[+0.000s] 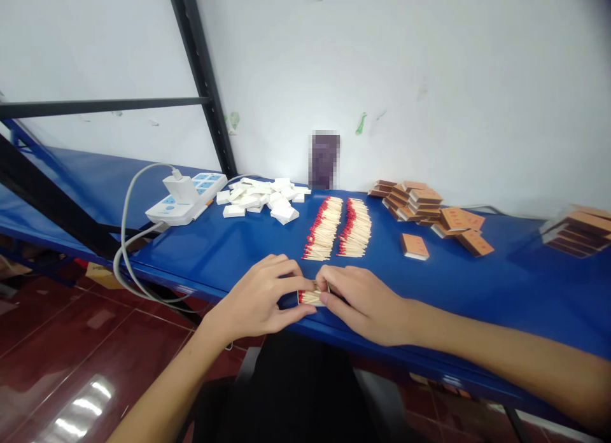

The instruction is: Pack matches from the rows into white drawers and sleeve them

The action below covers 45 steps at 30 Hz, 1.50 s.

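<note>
Near the front edge of the blue shelf, a small matchbox tray [310,301] lies between my hands, filled with red-headed matches. My left hand [270,296] grips it from the left, thumb along the near side and fingers over the far side. The right hand [367,303] has its fingers closed at the tray's right end, with the thumb against the matches. My fingers hide the right end of the tray. Just beyond the hands lie two rows of loose matches, a left row [324,230] and a right row [356,230], red heads toward the left.
White box trays [262,196] are heaped at the back left, beside a power strip [184,201] with a plugged-in charger and cable. Orange matchboxes [413,201] are piled at the back right; a single matchbox [415,246] lies nearer. Another stack [580,230] stands far right.
</note>
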Available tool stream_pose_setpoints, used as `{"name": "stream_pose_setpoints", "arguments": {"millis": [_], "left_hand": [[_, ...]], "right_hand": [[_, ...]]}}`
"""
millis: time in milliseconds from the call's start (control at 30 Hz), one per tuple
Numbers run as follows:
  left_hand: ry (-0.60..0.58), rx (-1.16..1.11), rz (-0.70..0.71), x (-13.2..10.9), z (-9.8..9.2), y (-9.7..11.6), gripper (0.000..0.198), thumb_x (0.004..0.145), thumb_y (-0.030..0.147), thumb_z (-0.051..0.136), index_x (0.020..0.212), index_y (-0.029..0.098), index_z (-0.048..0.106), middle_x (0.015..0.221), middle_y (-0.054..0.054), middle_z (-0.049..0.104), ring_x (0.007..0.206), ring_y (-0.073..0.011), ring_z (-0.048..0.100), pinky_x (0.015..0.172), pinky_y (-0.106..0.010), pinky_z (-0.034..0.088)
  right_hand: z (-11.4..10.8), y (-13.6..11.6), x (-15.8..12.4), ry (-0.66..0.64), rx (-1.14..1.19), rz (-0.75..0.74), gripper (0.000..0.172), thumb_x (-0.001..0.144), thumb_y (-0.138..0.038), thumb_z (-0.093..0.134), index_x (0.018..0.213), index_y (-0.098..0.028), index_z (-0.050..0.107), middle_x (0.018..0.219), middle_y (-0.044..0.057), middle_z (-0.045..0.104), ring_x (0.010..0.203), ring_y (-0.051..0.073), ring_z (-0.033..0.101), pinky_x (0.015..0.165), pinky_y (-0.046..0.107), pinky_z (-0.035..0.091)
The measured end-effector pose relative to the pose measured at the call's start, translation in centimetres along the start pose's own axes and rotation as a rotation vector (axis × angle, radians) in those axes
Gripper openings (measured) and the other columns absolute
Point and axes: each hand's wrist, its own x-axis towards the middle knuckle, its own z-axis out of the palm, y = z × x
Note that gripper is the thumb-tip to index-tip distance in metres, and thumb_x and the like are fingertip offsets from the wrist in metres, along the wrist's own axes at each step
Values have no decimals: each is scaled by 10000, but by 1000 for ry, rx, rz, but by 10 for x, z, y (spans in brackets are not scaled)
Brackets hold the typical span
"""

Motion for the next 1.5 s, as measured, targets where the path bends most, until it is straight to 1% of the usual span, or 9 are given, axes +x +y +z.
{"name": "stream_pose_setpoints", "arguments": {"millis": [167,300,400,567,700,967,1100,1400,1500], "left_hand": [[15,6,-6,1,1,-1,217,940,382,658,1078,221,703,935,-40,659,870,-210,588,844,-361,431],[12,1,-10,2,2,-1,243,934,384,669,1112,218,684,993,-47,681,915,-220,594,885,-371,435],[17,0,-17,2,3,-1,259,934,395,670,1111,205,671,964,-45,676,903,-219,586,876,-369,436],[41,-11,-34,1,4,-3,303,920,426,690,1116,198,655,936,-39,672,895,-222,585,853,-361,435],[42,-37,-31,0,4,-4,315,921,422,691,1147,206,648,957,-38,686,904,-221,593,869,-362,430],[37,-50,12,0,2,-4,243,930,402,691,1071,205,682,937,-38,701,874,-208,605,831,-351,424],[39,-63,33,0,2,-4,240,923,399,704,1062,204,680,931,-32,706,870,-201,609,829,-346,419],[36,-68,14,0,1,-3,234,923,397,705,1066,214,677,966,-32,706,893,-206,606,839,-350,419],[34,-70,6,0,2,-4,239,911,387,720,1074,216,679,972,-29,709,896,-206,605,850,-355,421]], "right_hand": [[0,2,1,11,40,23,128,998,-248,474,875,-211,483,834,-15,592,711,145,505,673,283,347],[-1,3,1,26,65,17,112,998,-260,492,897,-210,486,788,-30,563,672,131,475,635,267,335],[-1,4,-2,68,62,-61,72,1009,-238,464,965,-205,511,821,-18,574,676,128,478,643,263,352],[3,7,-4,179,47,-195,126,1004,-197,450,1031,-197,573,857,7,603,694,126,509,672,259,387],[5,9,-1,236,28,-107,95,979,-201,489,976,-198,584,776,-14,568,658,122,482,638,255,364],[4,10,2,138,39,68,16,960,-220,543,947,-222,553,737,-59,495,653,104,458,618,240,330],[3,10,3,117,35,87,32,973,-262,556,959,-233,556,739,-65,495,659,100,467,618,237,326],[4,10,2,130,32,53,47,987,-241,524,945,-229,543,731,-65,511,667,101,472,630,236,324],[4,10,2,136,32,62,45,959,-271,571,945,-231,558,743,-65,523,668,97,485,625,235,329]]}}
